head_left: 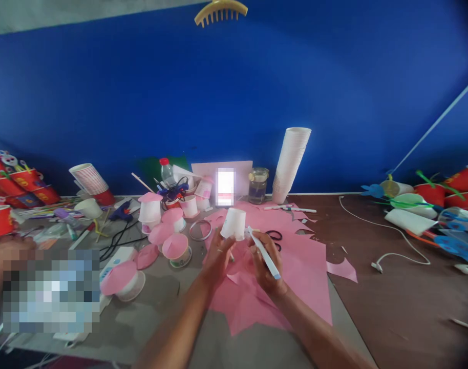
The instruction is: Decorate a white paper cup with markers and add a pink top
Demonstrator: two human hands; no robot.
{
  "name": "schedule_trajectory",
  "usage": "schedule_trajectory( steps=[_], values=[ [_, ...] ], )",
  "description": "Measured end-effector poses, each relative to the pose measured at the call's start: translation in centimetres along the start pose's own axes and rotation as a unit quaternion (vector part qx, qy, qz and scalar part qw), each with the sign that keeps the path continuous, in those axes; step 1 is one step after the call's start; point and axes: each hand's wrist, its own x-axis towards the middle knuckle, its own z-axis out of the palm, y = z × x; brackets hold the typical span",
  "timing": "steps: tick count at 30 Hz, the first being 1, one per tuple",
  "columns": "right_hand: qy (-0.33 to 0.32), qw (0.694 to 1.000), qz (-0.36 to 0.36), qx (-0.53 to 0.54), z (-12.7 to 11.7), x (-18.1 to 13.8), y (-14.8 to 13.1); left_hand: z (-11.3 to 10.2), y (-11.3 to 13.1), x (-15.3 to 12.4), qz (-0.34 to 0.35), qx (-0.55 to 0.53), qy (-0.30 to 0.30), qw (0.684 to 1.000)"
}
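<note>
White paper cup: the small white paper cup (234,222) is raised in front of the person, above the pink paper (306,287); it is tilted a little and appears to be turned base up. Its wall looks plain and smooth, apart from faint greenish marks at the left side; the interior cannot be seen.
Left hand: the cup is pinched near its lower edge by the left hand (219,254), thumb in front, probably so that the upper wall is left uncovered and steadied.
Right hand: a white pen (265,256) is gripped by the right hand (267,261) much as in writing, its upper tip pointed at the cup; whether the wall is touched cannot be told. The slanted hold seems meant to give fine control near the rim.
Pink paper: the jagged-edged paper is spread flat over the bench (172,307), perhaps as stock within easy reach; black-handled scissors (280,236) are laid on it, just beside the right hand.
Pink-topped cups: several cups with pink paper tops (176,245) are grouped on the left, seemingly set aside clear of the working spot.
Cup stack: a tall, leaning stack of white cups (291,163) is stood by the blue wall (226,92), beside a glass jar (257,190), presumably as a supply.
</note>
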Motion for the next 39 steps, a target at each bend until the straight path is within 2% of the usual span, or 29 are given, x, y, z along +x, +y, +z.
schedule_trajectory(
  steps=[4, 6, 8, 18, 27, 34, 39],
  values=[
    [0.003, 1.000, 0.003, 0.001, 0.1, -0.1, 0.2, -0.3, -0.2, 0.4, 0.069, 0.143, 0.111, 0.981],
    [-0.002, 1.000, 0.000, 0.002, 0.2, -0.2, 0.3, -0.4, -0.2, 0.5, 0.119, 0.186, 0.146, 0.964],
    [-0.009, 1.000, -0.002, -0.001, 0.2, -0.3, 0.5, -0.3, -0.2, 0.6, 0.138, 0.201, 0.161, 0.956],
    [-0.038, 0.999, -0.006, -0.006, 0.2, -0.5, 0.5, -0.2, 0.0, 0.4, 0.138, 0.237, 0.139, 0.952],
    [-0.050, 0.997, 0.023, 0.047, 0.5, -0.9, 0.9, -1.6, -2.0, 1.2, 0.178, 0.387, 0.123, 0.896],
    [-0.080, 0.995, -0.057, 0.027, 0.0, 0.2, -0.6, -1.8, -2.2, 1.2, 0.213, 0.415, 0.109, 0.878],
    [-0.059, 0.996, -0.060, 0.020, 0.2, 0.3, -0.6, -2.0, -2.6, 1.2, 0.216, 0.414, 0.097, 0.879]
  ],
)
